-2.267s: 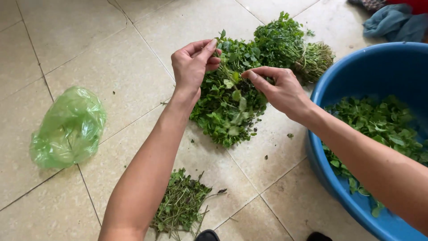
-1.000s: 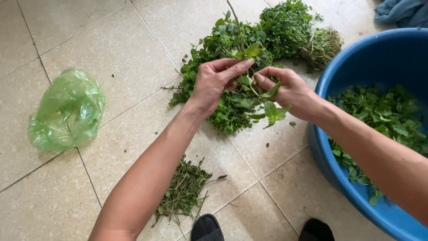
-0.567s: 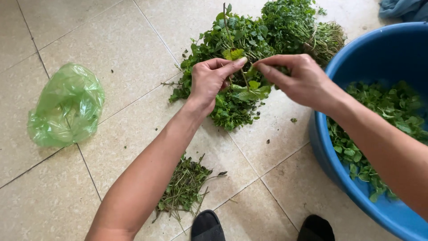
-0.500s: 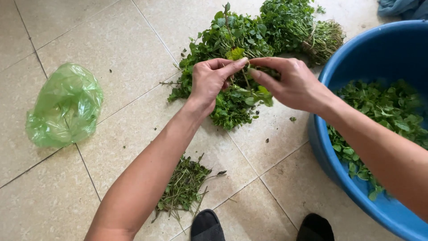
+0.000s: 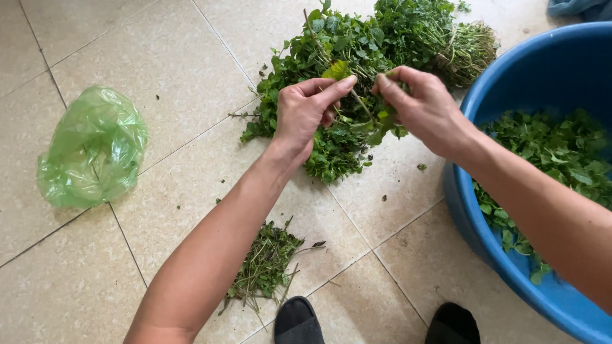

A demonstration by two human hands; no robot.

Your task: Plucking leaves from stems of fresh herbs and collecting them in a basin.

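Floor: we work over pale tiles (image 5: 127,38), above our herb pile (image 5: 331,83).
Left hand (image 5: 303,118): fingers pinched on a sprig (image 5: 360,105).
Right hand (image 5: 421,108): pinched on the same sprig.
Tub (image 5: 510,57): blue, holding greens.

The blue basin (image 5: 510,261) is cut off by the right and lower edges of the frame, so its far rim and much of the greens (image 5: 561,153) inside are not seen. The right forearm is cut at the right edge, the left at the bottom edge. The stem (image 5: 360,102) pinched between the left hand (image 5: 306,114) and right hand (image 5: 424,108) is partly hidden behind the fingers; where it ends cannot be told. A blue cloth (image 5: 583,7) at the upper right is cropped. Two dark shoe tips (image 5: 299,322) are cut at the bottom. The contents of the green bag (image 5: 92,150) cannot be told.
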